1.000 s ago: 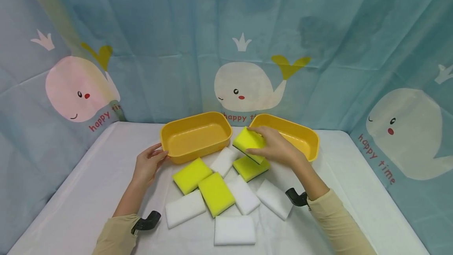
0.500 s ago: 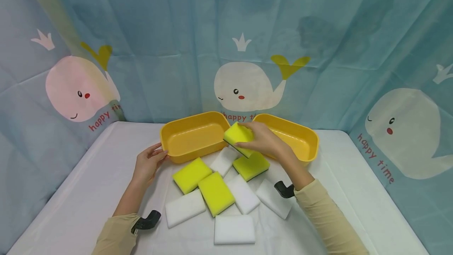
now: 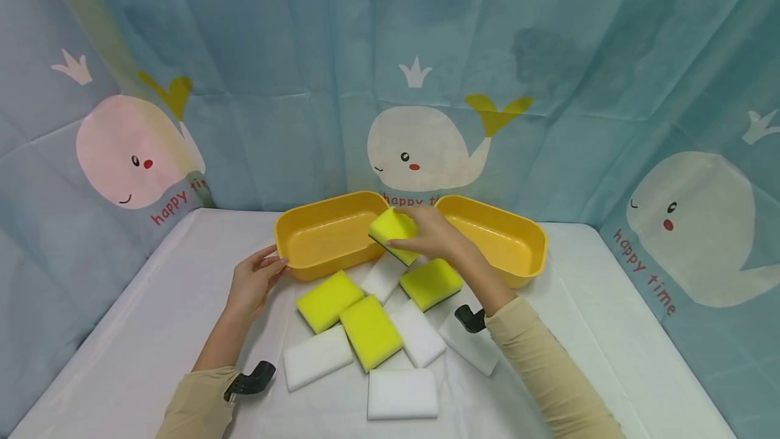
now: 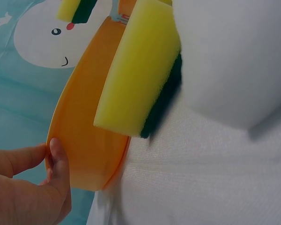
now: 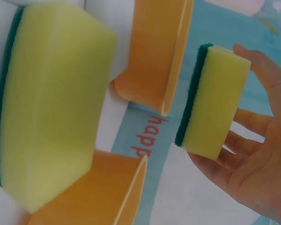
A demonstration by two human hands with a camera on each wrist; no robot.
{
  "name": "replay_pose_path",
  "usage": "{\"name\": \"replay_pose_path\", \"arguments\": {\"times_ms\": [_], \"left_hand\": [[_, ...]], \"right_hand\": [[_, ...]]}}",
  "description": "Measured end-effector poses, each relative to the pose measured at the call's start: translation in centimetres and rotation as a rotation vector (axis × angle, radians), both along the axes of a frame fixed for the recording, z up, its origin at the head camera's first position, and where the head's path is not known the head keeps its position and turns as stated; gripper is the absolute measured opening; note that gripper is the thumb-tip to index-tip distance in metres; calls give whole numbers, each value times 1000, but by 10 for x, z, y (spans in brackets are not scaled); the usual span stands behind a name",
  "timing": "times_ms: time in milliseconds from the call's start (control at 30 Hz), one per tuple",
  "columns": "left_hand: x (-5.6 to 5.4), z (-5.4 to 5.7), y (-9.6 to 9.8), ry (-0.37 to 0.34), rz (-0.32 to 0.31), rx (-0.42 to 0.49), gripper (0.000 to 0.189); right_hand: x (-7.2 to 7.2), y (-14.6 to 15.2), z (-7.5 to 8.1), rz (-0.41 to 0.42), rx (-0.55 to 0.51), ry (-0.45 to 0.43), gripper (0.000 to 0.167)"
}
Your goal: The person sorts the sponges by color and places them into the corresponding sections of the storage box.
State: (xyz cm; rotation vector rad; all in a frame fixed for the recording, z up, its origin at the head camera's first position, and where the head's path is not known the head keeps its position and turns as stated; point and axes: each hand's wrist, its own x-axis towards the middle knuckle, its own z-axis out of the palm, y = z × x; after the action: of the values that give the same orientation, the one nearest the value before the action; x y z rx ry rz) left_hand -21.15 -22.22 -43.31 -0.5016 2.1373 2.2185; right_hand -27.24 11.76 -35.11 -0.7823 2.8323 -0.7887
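Observation:
My right hand (image 3: 429, 230) grips a yellow sponge (image 5: 214, 101) with a dark green scouring side, raised at the right end of the left orange-yellow tub (image 3: 341, 267). In the right wrist view the thumb and fingers hold the sponge by its ends. My left hand (image 3: 254, 282) pinches the left rim of that same tub between thumb and fingers, as the left wrist view of the hand (image 4: 35, 187) also shows. Several yellow sponges (image 3: 372, 332) and white sponges (image 3: 317, 358) lie on the cloth in front of the tubs, some touching or overlapping.
A second orange-yellow tub (image 3: 536, 256) stands at the right, angled toward the first. White cloth (image 3: 140, 330) covers the table. A blue curtain (image 3: 292, 148) printed with whales rises right behind the tubs and at both sides.
My right hand has carried the yellow sponge leftward, from in front of the right tub to the left tub's right end. My left hand stays on the rim.

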Motion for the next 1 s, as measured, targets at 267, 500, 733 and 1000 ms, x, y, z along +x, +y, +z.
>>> {"name": "replay_pose_path", "arguments": {"times_ms": [267,500,733,1000], "left_hand": [[-1,0,1,2,0,3,65],[-1,0,1,-1,5,-3,65],[-1,0,1,1,12,7,65],[0,0,2,-3,26,3,64]], "right_hand": [[-6,-13,1,-14,57,12,76],[-13,-24,2,-27,60,32,78],[-21,-35,3,-42,65,17,78],[-29,-47,1,-74,76,-14,79]]}}
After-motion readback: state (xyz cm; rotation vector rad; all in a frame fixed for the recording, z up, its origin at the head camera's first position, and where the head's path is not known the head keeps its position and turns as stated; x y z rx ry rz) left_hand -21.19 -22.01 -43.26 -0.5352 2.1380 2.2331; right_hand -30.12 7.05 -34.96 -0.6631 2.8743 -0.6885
